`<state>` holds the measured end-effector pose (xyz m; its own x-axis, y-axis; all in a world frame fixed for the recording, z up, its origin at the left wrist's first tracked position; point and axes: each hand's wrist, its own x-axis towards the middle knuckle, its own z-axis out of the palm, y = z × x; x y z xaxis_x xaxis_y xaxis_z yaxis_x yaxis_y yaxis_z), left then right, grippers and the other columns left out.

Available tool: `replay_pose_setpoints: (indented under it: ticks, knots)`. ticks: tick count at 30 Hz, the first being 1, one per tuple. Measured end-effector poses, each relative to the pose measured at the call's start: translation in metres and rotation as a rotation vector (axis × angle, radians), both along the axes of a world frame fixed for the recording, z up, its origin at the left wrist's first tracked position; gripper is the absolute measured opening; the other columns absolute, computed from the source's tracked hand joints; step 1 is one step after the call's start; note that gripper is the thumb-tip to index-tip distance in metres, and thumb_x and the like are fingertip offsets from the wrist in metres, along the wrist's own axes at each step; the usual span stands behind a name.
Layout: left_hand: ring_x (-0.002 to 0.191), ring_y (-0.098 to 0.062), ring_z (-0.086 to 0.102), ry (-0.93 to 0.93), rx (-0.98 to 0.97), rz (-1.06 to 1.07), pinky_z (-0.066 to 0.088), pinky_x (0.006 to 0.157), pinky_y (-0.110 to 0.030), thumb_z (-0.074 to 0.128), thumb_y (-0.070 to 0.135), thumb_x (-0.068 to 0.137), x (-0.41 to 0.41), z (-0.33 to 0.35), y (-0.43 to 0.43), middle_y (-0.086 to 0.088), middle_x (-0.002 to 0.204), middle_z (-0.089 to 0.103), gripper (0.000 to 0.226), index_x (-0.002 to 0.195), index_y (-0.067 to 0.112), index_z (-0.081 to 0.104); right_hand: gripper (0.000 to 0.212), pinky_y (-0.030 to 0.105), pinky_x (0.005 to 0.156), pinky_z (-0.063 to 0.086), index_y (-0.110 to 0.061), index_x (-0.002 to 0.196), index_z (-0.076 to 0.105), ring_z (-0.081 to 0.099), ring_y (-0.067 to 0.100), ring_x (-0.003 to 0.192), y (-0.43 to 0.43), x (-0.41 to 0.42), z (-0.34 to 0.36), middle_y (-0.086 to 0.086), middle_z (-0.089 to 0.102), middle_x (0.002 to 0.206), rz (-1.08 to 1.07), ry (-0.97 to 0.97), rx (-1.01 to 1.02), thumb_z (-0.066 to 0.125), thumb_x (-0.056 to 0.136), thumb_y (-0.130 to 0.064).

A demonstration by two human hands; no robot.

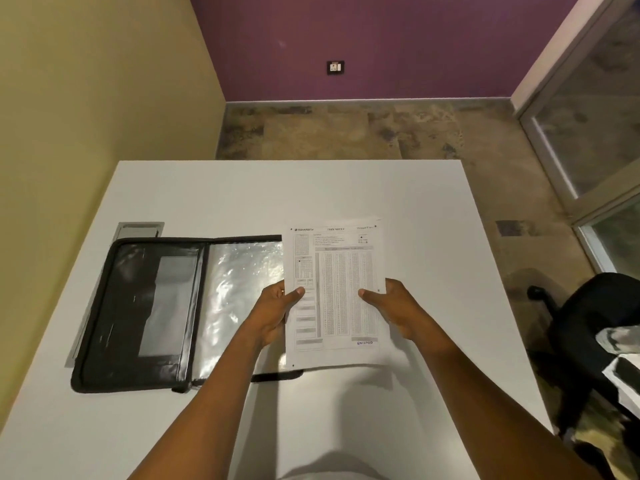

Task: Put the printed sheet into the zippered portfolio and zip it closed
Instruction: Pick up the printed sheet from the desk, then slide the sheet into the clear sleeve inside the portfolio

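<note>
Head view: left hand (275, 311) and right hand (394, 306) grasp the printed sheet (334, 292) between them, beside the open portfolio (145, 313).

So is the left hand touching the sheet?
Touching. The head view shows the left hand gripping the sheet's left edge, thumb pressed on its printed face.

Light: dim and warm, we'd say.
Glare: strong on the portfolio's plastic sleeve (242, 292).
Shadows: soft under the sheet (334, 292).
Edges: wide-angle bending, far walls soft.

Printed sheet (334, 292) overlaps the open portfolio's (145, 313) right side on the table (433, 237).
</note>
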<state>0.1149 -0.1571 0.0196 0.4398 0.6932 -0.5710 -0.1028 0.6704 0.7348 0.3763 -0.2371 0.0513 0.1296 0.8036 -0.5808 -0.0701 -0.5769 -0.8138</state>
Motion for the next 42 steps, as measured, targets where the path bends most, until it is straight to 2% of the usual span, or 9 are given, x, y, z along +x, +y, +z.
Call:
replay_pose_setpoints:
  ticks: [4, 11, 17, 20, 24, 30, 35, 38, 42]
  knots:
    - [0.122, -0.034, 0.07, 0.025, -0.024, 0.04, 0.061, 0.098, -0.046, 0.069, 0.007, 0.099, -0.043, -0.004, 0.006, -0.016, 0.131, 0.073, 0.039, 0.137, 0.004, 0.065, 0.023, 0.012, 0.067, 0.058, -0.029, 0.113, 0.07, 0.076, -0.002, 0.088, 0.014, -0.038, -0.005, -0.018, 0.077, 0.101, 0.001, 0.002, -0.027, 0.067, 0.099, -0.011]
    - [0.109, -0.034, 0.076, 0.163, -0.052, 0.065, 0.064, 0.086, -0.039, 0.074, 0.002, 0.094, -0.12, -0.015, 0.041, -0.015, 0.12, 0.078, 0.031, 0.125, 0.007, 0.072, 0.027, 0.01, 0.073, 0.057, -0.029, 0.123, 0.069, 0.075, -0.003, 0.097, 0.044, -0.093, -0.021, -0.021, 0.077, 0.106, 0.033, -0.046, -0.01, 0.067, 0.1, -0.014]
    - [0.102, -0.043, 0.076, 0.214, -0.054, 0.131, 0.065, 0.085, -0.052, 0.072, 0.0, 0.095, -0.163, -0.03, 0.084, -0.023, 0.113, 0.077, 0.025, 0.119, 0.001, 0.072, 0.029, 0.01, 0.067, 0.056, -0.028, 0.124, 0.07, 0.074, -0.006, 0.095, 0.074, -0.116, -0.037, -0.024, 0.077, 0.103, -0.002, -0.04, -0.056, 0.067, 0.099, -0.015]
    - [0.101, -0.04, 0.077, 0.342, 0.075, 0.082, 0.064, 0.09, -0.052, 0.075, 0.002, 0.094, -0.166, -0.036, 0.111, -0.022, 0.112, 0.077, 0.024, 0.118, 0.003, 0.073, 0.021, 0.013, 0.066, 0.058, -0.034, 0.108, 0.072, 0.076, -0.001, 0.093, 0.088, -0.121, -0.04, -0.021, 0.079, 0.102, -0.028, -0.036, -0.081, 0.068, 0.099, -0.015]
    - [0.107, -0.023, 0.072, 0.801, 0.475, -0.062, 0.056, 0.099, -0.033, 0.074, 0.012, 0.095, -0.157, -0.048, 0.151, -0.007, 0.117, 0.076, 0.027, 0.122, 0.009, 0.076, 0.02, 0.01, 0.066, 0.057, -0.031, 0.106, 0.071, 0.077, 0.0, 0.09, 0.104, -0.12, -0.042, -0.018, 0.08, 0.098, -0.066, -0.003, -0.102, 0.067, 0.099, -0.012]
    - [0.102, -0.027, 0.071, 1.145, 0.712, -0.217, 0.054, 0.077, -0.035, 0.059, 0.012, 0.099, -0.146, -0.065, 0.201, -0.007, 0.104, 0.075, 0.017, 0.096, 0.009, 0.075, 0.014, 0.019, 0.073, 0.057, -0.026, 0.109, 0.074, 0.078, 0.005, 0.092, 0.122, -0.104, -0.052, -0.01, 0.081, 0.103, -0.091, -0.058, -0.102, 0.071, 0.097, -0.02]
    - [0.117, -0.024, 0.061, 1.172, 0.801, -0.34, 0.049, 0.082, -0.019, 0.063, 0.015, 0.097, -0.152, -0.086, 0.219, -0.003, 0.122, 0.065, 0.023, 0.114, 0.009, 0.076, 0.013, 0.01, 0.049, 0.044, -0.019, 0.108, 0.074, 0.06, 0.0, 0.052, 0.128, -0.092, -0.059, -0.01, 0.078, 0.082, -0.117, -0.064, -0.083, 0.073, 0.096, -0.023]
    - [0.111, -0.024, 0.061, 1.134, 0.837, -0.35, 0.057, 0.084, -0.038, 0.065, 0.016, 0.098, -0.156, -0.09, 0.219, -0.002, 0.115, 0.066, 0.018, 0.104, 0.012, 0.082, 0.024, 0.015, 0.053, 0.049, -0.018, 0.115, 0.074, 0.068, 0.011, 0.062, 0.132, -0.09, -0.059, 0.0, 0.081, 0.097, -0.115, -0.052, -0.067, 0.076, 0.093, -0.028]
    - [0.111, -0.021, 0.058, 1.097, 0.879, -0.377, 0.055, 0.082, -0.041, 0.067, 0.018, 0.097, -0.162, -0.09, 0.222, 0.0, 0.113, 0.066, 0.016, 0.102, 0.015, 0.082, 0.024, 0.041, 0.092, 0.056, -0.023, 0.117, 0.074, 0.066, 0.044, 0.112, 0.137, -0.087, -0.06, 0.009, 0.076, 0.121, -0.145, -0.019, -0.06, 0.075, 0.093, -0.026]
